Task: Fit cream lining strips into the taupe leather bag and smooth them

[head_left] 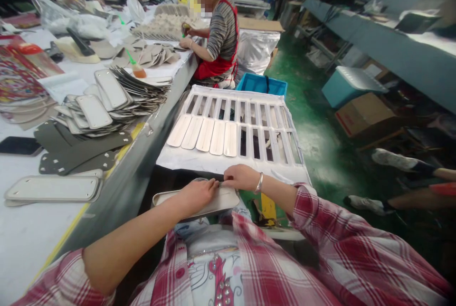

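Observation:
A long pale panel [228,199] with rounded ends and a raised rim lies across my lap. My left hand [199,195] reaches over it, its fingers closed on the panel's far edge near the middle. Just beside it, my right hand [242,176], with a bracelet at the wrist, has its fingers bent down onto the same edge. The fingertips of both hands nearly meet, and what lies beneath them is partly hidden. Beyond my hands stands a white slotted rack [228,163], with several pale rounded panels [203,136] side by side on its left half.
On the left table [32,234] are stacked rounded panels [53,188], dark grey strips [81,147], a phone [19,145] and a glue bottle [138,71]. A co-worker in a red apron [223,44] sits beyond the rack, near a blue crate [261,85]. Someone's shoes [366,204] show at right.

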Tool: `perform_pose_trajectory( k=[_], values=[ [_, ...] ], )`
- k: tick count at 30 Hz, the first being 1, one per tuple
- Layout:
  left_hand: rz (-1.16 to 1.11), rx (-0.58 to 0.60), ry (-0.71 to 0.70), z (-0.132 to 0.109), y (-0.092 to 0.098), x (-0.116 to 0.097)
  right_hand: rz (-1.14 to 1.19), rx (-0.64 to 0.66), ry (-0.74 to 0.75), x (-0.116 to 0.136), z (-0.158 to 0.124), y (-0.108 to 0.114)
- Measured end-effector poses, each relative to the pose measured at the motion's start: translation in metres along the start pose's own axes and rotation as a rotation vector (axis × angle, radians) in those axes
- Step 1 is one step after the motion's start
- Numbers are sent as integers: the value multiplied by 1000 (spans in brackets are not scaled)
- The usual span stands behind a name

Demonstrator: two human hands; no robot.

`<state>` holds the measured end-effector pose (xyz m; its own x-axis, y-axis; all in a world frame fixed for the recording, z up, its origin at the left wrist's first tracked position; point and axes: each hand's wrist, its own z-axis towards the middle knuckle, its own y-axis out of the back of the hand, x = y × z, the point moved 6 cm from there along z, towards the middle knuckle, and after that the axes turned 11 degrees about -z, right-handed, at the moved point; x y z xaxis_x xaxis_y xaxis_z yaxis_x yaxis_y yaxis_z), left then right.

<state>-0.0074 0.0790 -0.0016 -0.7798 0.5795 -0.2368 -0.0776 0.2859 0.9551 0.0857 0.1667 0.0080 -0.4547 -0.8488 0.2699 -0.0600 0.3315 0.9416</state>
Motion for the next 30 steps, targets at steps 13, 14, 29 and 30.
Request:
perform_pose_trajectory(
  k=[13,14,29,30],
  values=[
    [-447,74,47,-39,12,50,668,410,60,-6,35,-33],
    [-474,73,64,-49,12,57,692,429,61,-5,36,-34],
    [-247,78,49,-84,-1,69,505,383,231,59,79,-34],
    [-236,75,64,-91,-1,71,474,362,226,64,82,-34]
  ],
)
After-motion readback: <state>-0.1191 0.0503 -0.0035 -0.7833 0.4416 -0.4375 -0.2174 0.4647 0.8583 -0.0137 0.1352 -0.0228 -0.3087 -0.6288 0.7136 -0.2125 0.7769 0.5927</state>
